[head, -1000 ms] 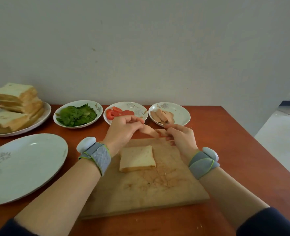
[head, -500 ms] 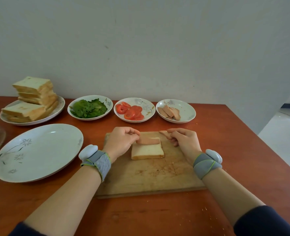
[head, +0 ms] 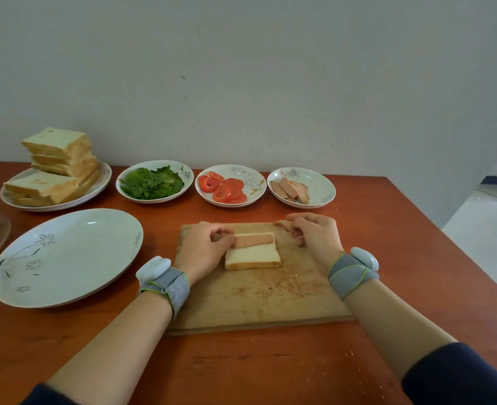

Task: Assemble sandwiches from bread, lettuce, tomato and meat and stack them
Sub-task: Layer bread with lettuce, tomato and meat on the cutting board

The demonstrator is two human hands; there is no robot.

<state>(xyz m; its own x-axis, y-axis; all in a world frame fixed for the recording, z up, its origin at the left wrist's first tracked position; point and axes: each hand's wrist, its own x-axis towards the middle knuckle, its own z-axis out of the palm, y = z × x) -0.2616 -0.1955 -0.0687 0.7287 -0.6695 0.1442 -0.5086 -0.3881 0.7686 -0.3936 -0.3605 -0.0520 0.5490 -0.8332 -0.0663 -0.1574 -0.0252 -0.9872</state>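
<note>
- Tabletop: we've got supplies lined along the back, all within reach.
- Board sits dead centre as the work spot. The plate just left is likely waiting for finished stacks.
- Bread pile, lettuce, tomato and meat stand in a row, handy for layering.
- Left hand: fingers curled, pinching the strip's left end to square it up.
- Right hand hovers off the slice's far right corner, fingers curled. Whether they hold anything, we can't tell.
- Slice lies flat on the board.
- Strip lies along its far half, leaving room for more.
</note>
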